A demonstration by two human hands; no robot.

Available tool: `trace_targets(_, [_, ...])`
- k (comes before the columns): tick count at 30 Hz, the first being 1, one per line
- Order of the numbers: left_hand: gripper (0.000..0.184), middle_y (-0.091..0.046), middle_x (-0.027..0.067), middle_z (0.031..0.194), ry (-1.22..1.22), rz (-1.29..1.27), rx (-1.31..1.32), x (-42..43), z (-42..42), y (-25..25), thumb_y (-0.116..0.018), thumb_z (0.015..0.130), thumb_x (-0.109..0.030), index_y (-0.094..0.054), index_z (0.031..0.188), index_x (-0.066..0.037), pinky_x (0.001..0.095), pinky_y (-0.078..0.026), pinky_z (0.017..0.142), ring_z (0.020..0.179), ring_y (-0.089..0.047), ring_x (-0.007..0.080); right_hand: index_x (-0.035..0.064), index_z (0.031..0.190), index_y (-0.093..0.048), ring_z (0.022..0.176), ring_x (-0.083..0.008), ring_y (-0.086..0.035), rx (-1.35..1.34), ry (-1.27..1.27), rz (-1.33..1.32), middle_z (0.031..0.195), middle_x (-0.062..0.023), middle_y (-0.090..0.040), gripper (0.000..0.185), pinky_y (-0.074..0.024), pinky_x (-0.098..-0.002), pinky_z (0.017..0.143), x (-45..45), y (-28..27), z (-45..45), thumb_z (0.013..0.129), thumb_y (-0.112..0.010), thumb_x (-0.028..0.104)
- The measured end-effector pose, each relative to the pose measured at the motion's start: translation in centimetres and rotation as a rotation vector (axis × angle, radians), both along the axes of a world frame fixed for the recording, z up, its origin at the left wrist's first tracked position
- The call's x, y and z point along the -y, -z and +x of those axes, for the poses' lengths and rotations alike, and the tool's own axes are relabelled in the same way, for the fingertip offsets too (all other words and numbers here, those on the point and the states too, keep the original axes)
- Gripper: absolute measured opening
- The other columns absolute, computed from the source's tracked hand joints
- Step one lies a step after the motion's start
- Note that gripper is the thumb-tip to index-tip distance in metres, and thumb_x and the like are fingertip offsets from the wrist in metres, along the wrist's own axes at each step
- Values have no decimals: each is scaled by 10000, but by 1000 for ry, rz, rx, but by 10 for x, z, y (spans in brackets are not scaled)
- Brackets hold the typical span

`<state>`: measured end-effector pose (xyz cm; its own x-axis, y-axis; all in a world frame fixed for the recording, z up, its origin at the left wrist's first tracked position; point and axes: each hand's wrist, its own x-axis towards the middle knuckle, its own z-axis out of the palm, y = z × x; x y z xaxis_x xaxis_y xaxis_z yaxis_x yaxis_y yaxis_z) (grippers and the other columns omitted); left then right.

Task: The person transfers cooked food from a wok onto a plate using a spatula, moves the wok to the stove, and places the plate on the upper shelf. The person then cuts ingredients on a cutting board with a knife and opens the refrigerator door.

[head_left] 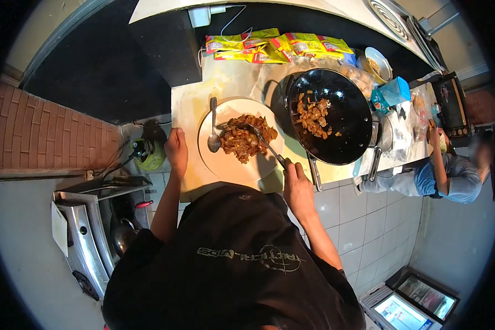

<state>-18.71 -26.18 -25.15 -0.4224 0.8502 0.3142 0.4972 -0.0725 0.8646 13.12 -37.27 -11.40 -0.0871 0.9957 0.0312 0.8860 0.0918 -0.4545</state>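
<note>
My left hand (176, 150) is closed at the left edge of the table (192, 186), its fingers curled against it beside the plate. In my right hand (299, 190) is the dark handle of a long metal spatula (270, 149), its head partly sunk in a heap of brown cooked food (247, 137). That food lies on a large pale round plate (217, 165). A metal spoon (214, 127) rests on the plate's left side, apart from both hands. Right of the plate stands a black wok (349, 132) with more chopped, browned food (313, 115) in it.
Yellow-and-red packets (280, 47) line the table's back. A bowl (378, 65), a blue container (395, 91) and plastic bags stand beyond the wok. Silver handles (315, 175) jut over the front edge. A person in blue (451, 176) is at far right; a metal stove (82, 236) stands left.
</note>
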Motion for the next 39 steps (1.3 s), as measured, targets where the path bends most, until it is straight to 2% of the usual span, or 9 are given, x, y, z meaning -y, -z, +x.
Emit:
trace_targets(9, [277,-465,128,591,-28,-106,-52,3,4,-12,-459,965,-212,-527,813,9,295,-374,499,512,-414,134,9,1191,-466,728,-394,-579,19,26,67,918,-190,-503,369,-483,-466,594,-4,-6,9,827,-522,-16])
trace_targets(18, [266,-511,125,614,-37,-90,-61,3,5,-13,-462,959,-206,-539,816,4,306,-395,521,527,-461,141,46,1189,-483,710,-384,-581,-49,72,39,911,-177,-528,339,-474,-461,552,13,-9,19,854,-534,20])
trace_targets(21, [263,-524,121,620,-19,-50,-35,2,1,-8,-459,959,-205,-542,822,4,308,-401,529,530,-469,151,62,1201,-489,698,-360,-591,14,61,28,913,-156,-520,414,-479,-445,531,12,-5,19,800,-554,-19])
trace_targets(24, [263,-527,127,619,-1,-50,-12,4,3,-8,-460,957,-205,-544,825,5,310,-402,528,527,-466,156,76,1217,-511,680,-304,-592,111,32,52,900,-116,-509,570,-496,-405,547,12,-8,20,668,-568,-62])
trace_targets(25, [267,-529,131,621,-10,-56,-20,3,2,-5,-460,956,-210,-545,823,5,314,-402,528,525,-472,163,76,1217,-511,680,-304,-592,112,39,53,900,-116,-509,570,-496,-405,547,13,-10,20,668,-568,-62])
trace_targets(27, [271,-532,134,624,-22,-60,-32,1,0,-6,-460,956,-214,-546,821,4,318,-402,527,524,-478,170,79,1136,-550,660,-318,-586,131,65,125,880,-108,-533,291,-480,-411,520,12,-17,17,848,-557,32])
trace_targets(34, [267,-527,149,631,-9,-53,-42,1,0,-1,-448,954,-220,-552,830,-7,338,-405,534,531,-506,219,103,1120,-567,637,-274,-575,283,-26,230,807,-89,-513,314,-457,-376,502,4,-41,31,821,-575,7])
trace_targets(37, [258,-521,151,638,-15,-41,-28,3,2,-13,-442,953,-213,-548,836,-9,340,-408,541,541,-504,225,90,1101,-562,679,-263,-597,255,-14,176,865,-89,-521,381,-481,-373,531,6,-43,32,731,-577,1])
trace_targets(39, [253,-519,151,642,-3,-63,-20,5,5,-17,-441,953,-209,-546,838,-9,341,-408,544,546,-503,227,87,1105,-549,682,-280,-605,217,21,166,876,-92,-537,376,-483,-385,537,2,-56,33,739,-580,4])
